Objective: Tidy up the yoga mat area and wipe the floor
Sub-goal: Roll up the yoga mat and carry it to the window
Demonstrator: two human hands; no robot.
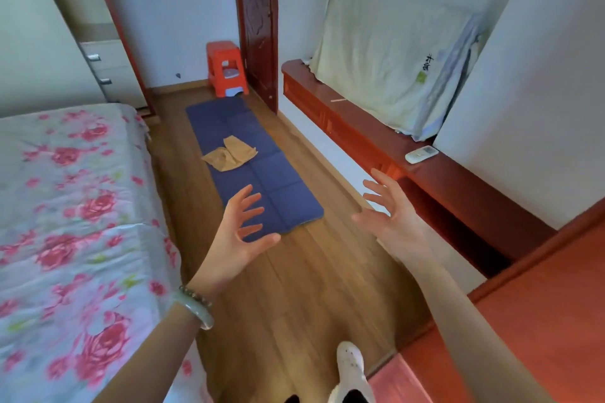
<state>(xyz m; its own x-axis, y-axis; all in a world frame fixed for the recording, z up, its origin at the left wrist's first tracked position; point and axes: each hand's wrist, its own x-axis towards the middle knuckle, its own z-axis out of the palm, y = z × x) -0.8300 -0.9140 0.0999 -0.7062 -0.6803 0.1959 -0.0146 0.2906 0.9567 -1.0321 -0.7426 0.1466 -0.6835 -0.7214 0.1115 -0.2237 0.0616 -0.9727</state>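
Here, seen from a head-worn camera looking down a narrow bedroom aisle, a person stands on a wooden floor point(294, 288) with both bare arms stretched forward. The left hand point(240, 232), with a pale bangle point(196, 307) at its wrist, and the right hand point(393, 222) hang in the air with palms turned toward each other. The fingers point(252, 203) of both are spread and released, grasping nothing.

Ahead of the hands, a dark blue yoga mat point(262, 180) lies unrolled flat on the floor, running away from the viewer between a bed point(75, 206) with a pink floral cover on the left and a long red wooden surface point(442, 167) on the right. A crumpled tan cloth point(230, 155) rests on the middle of the mat. The near edge of the mat lies just past the left hand; neither hand touches it.

A small red plastic stool point(226, 73) stands beyond the mat's far end, beside a dark wooden door point(258, 26). A white remote control point(421, 154) sits on the red surface.

The task appears barely begun: the mat is still laid out, the cloth is untouched, and no wiping shows. Everything seems left to do.
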